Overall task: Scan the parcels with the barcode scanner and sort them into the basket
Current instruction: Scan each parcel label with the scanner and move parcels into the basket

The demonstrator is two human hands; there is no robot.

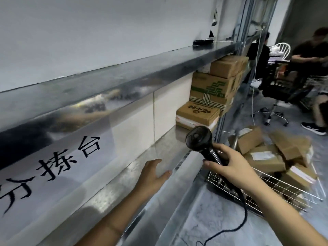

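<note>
**Sorting partly done — shelf cartons left to scan**

The right hand (230, 166) curls its fingers round the handle of the black barcode scanner (199, 139), its head turned toward the cardboard cartons (209, 89) stacked at the far end of the steel shelf (124, 183). The left hand (152, 173) hovers over the shelf, fingers straight, thumb apart, holding nothing. The wire basket (266, 181) on the floor already holds a heap of brown parcels (266, 162) — by the look of it, most are sorted.
</note>
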